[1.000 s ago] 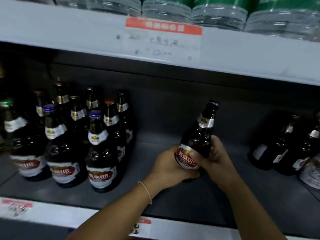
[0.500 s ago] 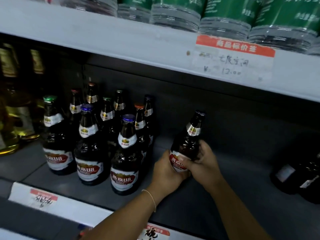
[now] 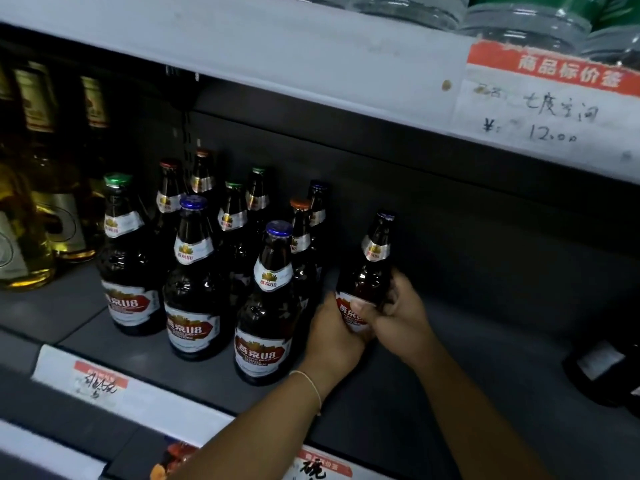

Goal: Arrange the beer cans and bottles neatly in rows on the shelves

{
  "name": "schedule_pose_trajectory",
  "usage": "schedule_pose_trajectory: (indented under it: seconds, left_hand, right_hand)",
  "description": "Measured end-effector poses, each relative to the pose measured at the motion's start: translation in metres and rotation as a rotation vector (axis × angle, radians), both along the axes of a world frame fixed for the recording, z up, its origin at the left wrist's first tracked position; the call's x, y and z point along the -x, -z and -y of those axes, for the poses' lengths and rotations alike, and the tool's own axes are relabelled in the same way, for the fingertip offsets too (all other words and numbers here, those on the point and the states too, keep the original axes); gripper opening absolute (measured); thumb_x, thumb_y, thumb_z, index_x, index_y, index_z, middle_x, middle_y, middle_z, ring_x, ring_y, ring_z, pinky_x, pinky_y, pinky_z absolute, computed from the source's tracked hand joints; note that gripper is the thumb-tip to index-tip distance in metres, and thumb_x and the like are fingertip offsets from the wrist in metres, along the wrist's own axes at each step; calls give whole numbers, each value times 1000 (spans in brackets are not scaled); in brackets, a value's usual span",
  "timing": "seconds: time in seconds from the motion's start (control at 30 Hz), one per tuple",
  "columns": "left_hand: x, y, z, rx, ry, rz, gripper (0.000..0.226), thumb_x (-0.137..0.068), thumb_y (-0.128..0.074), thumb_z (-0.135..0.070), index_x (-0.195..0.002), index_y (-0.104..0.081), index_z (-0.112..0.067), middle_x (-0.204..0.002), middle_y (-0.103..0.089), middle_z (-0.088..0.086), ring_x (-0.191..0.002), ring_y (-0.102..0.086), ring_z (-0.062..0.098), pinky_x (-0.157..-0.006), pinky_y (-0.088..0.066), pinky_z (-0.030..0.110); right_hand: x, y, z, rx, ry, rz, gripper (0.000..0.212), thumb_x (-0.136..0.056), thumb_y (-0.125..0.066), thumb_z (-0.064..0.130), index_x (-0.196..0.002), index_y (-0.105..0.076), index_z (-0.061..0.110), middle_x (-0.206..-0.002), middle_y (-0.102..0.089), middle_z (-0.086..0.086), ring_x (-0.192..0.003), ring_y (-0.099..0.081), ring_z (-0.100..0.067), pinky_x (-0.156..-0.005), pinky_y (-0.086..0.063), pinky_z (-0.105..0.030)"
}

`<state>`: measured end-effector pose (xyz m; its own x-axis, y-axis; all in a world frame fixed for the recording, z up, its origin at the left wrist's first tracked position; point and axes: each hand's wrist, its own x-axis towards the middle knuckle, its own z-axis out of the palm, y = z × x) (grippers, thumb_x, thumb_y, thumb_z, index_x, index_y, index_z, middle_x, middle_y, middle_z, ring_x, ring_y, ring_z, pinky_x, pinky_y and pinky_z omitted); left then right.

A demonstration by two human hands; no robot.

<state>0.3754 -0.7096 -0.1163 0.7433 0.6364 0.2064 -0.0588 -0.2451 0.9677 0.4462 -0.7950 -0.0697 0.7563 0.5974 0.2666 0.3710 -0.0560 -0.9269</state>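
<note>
A dark brown beer bottle point(image 3: 373, 268) with a red and white label stands nearly upright on the grey shelf point(image 3: 467, 368), just right of a group of several like bottles point(image 3: 266, 306). My left hand point(image 3: 334, 336) grips its lower body from the left, and my right hand point(image 3: 401, 317) grips it from the right. The group stands in rows running back into the shelf, with blue, green and orange caps. The bottle's base is hidden behind my hands.
Yellow liquor bottles point(image 3: 38, 188) stand at the far left. A dark bottle point(image 3: 602, 372) lies or stands at the right edge. The white upper shelf edge point(image 3: 277, 57) carries a price tag point(image 3: 550, 109), with wrapped green packs above. More price tags line the front edge point(image 3: 100, 379).
Both hands have carried the bottle leftward and set it close beside the group of bottles. The view has swung left, so the right-hand bottles slid toward the frame edge.
</note>
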Motion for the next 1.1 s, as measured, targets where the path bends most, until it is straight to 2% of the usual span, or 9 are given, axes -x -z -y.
schedule_pose_trajectory:
  seconds: [0.1, 0.23, 0.3, 0.4, 0.5, 0.6, 0.8, 0.97, 1.1]
  left_hand:
    - [3, 0, 0, -32, -22, 7, 42, -74, -74, -8, -112, -57, -17, -102, -66, -5, -95, -63, 3, -82, -51, 18]
    - [2, 2, 1, -107, -70, -21, 48, -71, -60, -4, -117, -55, -16, -111, -61, 1, -106, -60, 11, -95, -50, 31]
    - [1, 2, 2, -147, -92, -61, 54, -73, -57, -3, -126, -53, -13, -120, -57, 4, -115, -54, 16, -104, -41, 24]
    - [3, 1, 2, -176, -96, -96, 57, -76, -54, 0, -132, -51, -10, -125, -54, 8, -121, -48, 19, -101, -29, 13]
    - [2, 0, 1, -159, -79, -73, 62, -74, -52, 0, -135, -48, -10, -129, -54, 7, -124, -48, 17, -107, -30, 16]
    - [0, 1, 0, -144, -62, -41, 68, -73, -51, -1, -139, -44, -12, -134, -52, 3, -128, -46, 13, -113, -33, 25]
    - [1, -2, 2, -104, -41, -57, 70, -77, -58, -1, -143, -40, -14, -138, -48, 0, -131, -43, 12, -111, -30, 17]
    - [1, -4, 2, -102, -42, -85, 71, -78, -58, -1, -145, -38, -13, -140, -47, 2, -131, -42, 12, -105, -24, 10]
    - [4, -7, 3, -102, -24, -37, 65, -77, -54, 1, -139, -44, -16, -134, -52, 1, -124, -45, 6, -108, -31, 15]
  right_hand:
    - [-4, 2, -5, 7, 3, 20, 56, -79, -73, -7, -106, -56, 39, -108, -69, 11, -104, -67, -5, -95, -53, -32]
    - [-13, 2, -11, 9, -10, 43, 55, -80, -74, -6, -109, -57, 37, -111, -70, 6, -105, -68, -8, -96, -54, -33]
    - [-18, 4, -14, 17, 2, 63, 55, -80, -76, -3, -111, -56, 38, -112, -70, 6, -105, -68, -8, -94, -53, -32]
    - [-24, 9, -17, -4, 39, 43, 56, -79, -76, -3, -111, -54, 37, -109, -70, 7, -101, -69, -7, -88, -54, -27]
    - [-26, 13, -18, -38, 48, -3, 52, -79, -75, -5, -108, -55, 33, -106, -69, 7, -96, -70, -2, -81, -55, -20]
    - [-28, 19, -20, -28, 60, 22, 43, -81, -77, 3, -107, -58, 31, -104, -71, 8, -94, -71, -4, -82, -55, -20]
    - [-33, 35, -20, -16, 48, 6, 38, -87, -72, 8, -120, -58, 21, -108, -72, 4, -100, -70, -8, -89, -54, -27]
    - [-35, 36, -20, -23, 25, 1, 38, -88, -70, 5, -121, -56, 19, -112, -70, 6, -103, -68, -2, -86, -52, -18]
    - [-34, 44, -17, -1, -13, -28, 48, -82, -75, -1, -114, -57, 28, -111, -70, 7, -103, -68, -3, -89, -53, -19]
